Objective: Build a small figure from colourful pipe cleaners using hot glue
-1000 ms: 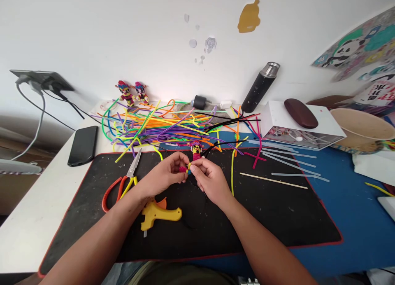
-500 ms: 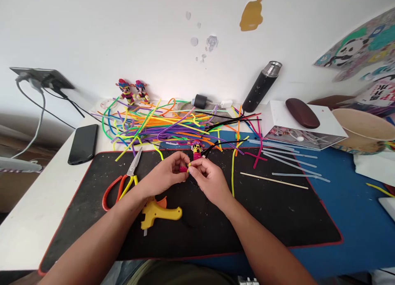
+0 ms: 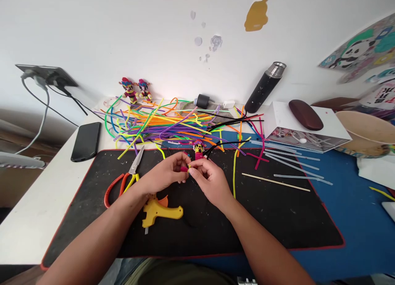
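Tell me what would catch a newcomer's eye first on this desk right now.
Most likely the bright heap of pipe cleaners sprawled across the back of the desk, just beyond the black mat. Next, at the mat's middle, the left hand and right hand meet, pinching a small pink and yellow piece between their fingertips. A yellow glue gun lies on the mat beneath the left wrist, with orange-handled scissors to its left.

left hand: bare, no glove | right hand: bare | forearms: sleeveless | lap: olive-green cloth
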Action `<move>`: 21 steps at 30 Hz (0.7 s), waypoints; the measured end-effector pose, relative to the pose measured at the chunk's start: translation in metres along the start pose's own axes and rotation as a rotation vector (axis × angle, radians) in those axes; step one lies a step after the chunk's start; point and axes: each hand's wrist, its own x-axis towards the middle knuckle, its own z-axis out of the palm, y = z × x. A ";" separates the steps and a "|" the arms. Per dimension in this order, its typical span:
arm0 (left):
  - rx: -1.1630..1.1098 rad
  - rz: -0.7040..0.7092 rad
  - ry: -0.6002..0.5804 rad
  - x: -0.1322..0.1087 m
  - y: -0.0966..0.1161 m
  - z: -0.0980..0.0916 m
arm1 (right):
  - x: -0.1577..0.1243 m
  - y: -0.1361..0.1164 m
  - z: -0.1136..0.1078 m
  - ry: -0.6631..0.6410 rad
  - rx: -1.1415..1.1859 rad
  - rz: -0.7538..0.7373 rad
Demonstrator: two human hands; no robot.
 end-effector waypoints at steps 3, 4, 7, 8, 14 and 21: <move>-0.027 -0.015 -0.007 0.001 0.000 -0.001 | -0.001 -0.002 0.000 -0.013 -0.019 -0.012; -0.029 -0.017 -0.008 0.001 0.001 -0.002 | -0.001 -0.002 -0.001 -0.019 -0.024 -0.016; -0.029 -0.020 -0.006 0.001 0.001 -0.002 | -0.002 -0.002 -0.001 -0.030 -0.039 -0.023; -0.028 -0.020 -0.003 0.001 0.001 -0.002 | -0.002 -0.002 -0.001 -0.034 -0.043 -0.024; -0.044 -0.019 0.001 0.000 0.001 -0.002 | -0.001 -0.001 -0.001 -0.055 -0.028 -0.015; -0.035 0.006 0.009 0.001 0.000 0.000 | 0.000 -0.001 0.001 -0.075 0.046 0.029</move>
